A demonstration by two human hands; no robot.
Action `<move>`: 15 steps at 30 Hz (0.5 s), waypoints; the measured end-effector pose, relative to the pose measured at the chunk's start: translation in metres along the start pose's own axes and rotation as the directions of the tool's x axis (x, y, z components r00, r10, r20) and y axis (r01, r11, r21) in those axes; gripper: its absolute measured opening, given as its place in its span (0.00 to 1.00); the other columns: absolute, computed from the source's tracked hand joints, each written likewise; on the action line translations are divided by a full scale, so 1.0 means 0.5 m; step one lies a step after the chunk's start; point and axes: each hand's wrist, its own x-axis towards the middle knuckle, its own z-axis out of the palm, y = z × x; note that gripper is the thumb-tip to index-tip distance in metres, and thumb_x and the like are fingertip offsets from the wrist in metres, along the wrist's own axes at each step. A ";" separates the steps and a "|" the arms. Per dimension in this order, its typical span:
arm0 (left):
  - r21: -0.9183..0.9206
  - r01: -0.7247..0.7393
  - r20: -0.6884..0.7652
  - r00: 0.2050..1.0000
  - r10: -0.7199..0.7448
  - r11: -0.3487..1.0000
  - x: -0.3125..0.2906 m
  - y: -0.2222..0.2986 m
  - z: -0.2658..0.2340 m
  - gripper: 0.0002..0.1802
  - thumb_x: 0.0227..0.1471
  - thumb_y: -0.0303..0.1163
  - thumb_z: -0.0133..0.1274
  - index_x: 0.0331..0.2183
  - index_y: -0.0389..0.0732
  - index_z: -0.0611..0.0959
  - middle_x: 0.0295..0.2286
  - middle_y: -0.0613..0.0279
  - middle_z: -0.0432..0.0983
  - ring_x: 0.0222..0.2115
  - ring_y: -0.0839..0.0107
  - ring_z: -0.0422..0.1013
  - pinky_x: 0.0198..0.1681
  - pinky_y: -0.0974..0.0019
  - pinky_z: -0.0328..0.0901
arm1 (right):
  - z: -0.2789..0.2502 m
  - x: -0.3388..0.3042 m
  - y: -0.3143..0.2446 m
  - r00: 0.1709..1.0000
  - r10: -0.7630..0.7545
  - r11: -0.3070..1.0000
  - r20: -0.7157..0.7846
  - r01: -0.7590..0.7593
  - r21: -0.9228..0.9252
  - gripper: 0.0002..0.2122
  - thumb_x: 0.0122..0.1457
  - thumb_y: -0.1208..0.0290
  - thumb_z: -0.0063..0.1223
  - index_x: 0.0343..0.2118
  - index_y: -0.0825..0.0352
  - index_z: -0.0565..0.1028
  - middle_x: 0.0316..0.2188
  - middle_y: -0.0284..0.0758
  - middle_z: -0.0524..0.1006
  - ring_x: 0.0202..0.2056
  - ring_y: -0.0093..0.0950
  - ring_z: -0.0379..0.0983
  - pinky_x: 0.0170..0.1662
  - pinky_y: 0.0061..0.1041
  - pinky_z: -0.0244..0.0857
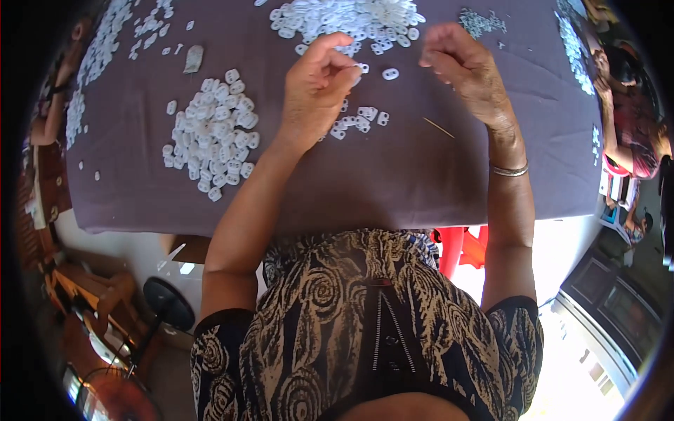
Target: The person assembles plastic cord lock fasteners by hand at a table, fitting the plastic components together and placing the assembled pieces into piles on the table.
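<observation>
My left hand [319,88] is raised over the dark cloth, thumb and fingers pinched on a small white plastic piece [364,68] with a hole in it. To its right my right hand [470,74] is held with curled fingers, their tips blurred; whatever they may hold is too small to make out. A single white oval piece [390,74] lies between the hands. Closer to me is a small loose group of white pieces [361,123]. A larger heap of white two-holed pieces [214,133] lies left of my left forearm.
A big pile of white pieces [351,17] covers the far middle of the table [421,182]. Small metal parts [481,22] are heaped at far right. A thin yellowish stick [439,127] lies near my right wrist. Other people's arms [614,126] show at both sides.
</observation>
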 end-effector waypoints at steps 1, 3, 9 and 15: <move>0.010 0.000 -0.008 1.000 0.000 1.000 -0.002 0.003 -0.004 0.20 0.49 0.17 0.53 0.46 0.39 0.72 0.24 0.69 0.71 0.24 0.85 0.63 0.26 0.79 0.60 | 0.022 0.010 -0.001 1.000 -0.004 1.000 0.008 0.004 0.009 0.04 0.58 0.77 0.49 0.34 0.67 0.75 0.25 0.23 0.72 0.24 0.13 0.62 0.27 0.14 0.57; -0.003 0.022 0.025 0.999 -0.022 1.000 -0.005 0.008 -0.006 0.20 0.52 0.19 0.53 0.47 0.39 0.72 0.27 0.68 0.72 0.28 0.84 0.66 0.29 0.78 0.64 | 0.048 0.025 -0.003 0.990 0.032 0.999 0.140 -0.034 0.006 0.05 0.59 0.77 0.47 0.36 0.67 0.76 0.27 0.24 0.73 0.25 0.12 0.62 0.29 0.13 0.58; 0.034 0.038 -0.005 0.999 -0.038 0.999 -0.003 0.008 -0.002 0.20 0.51 0.19 0.53 0.47 0.40 0.72 0.25 0.70 0.70 0.24 0.86 0.64 0.25 0.79 0.61 | 0.102 0.047 0.025 0.987 0.009 0.999 0.162 -0.017 0.050 0.07 0.60 0.69 0.52 0.36 0.67 0.77 0.27 0.25 0.75 0.27 0.13 0.64 0.31 0.14 0.59; 0.107 0.025 -0.015 1.000 -0.024 0.994 -0.003 0.003 -0.005 0.20 0.49 0.19 0.53 0.46 0.40 0.72 0.23 0.69 0.70 0.21 0.86 0.63 0.22 0.79 0.61 | 0.101 0.043 0.035 0.974 0.126 0.987 0.188 -0.141 0.073 0.10 0.59 0.65 0.54 0.36 0.66 0.78 0.26 0.24 0.75 0.27 0.14 0.66 0.31 0.14 0.61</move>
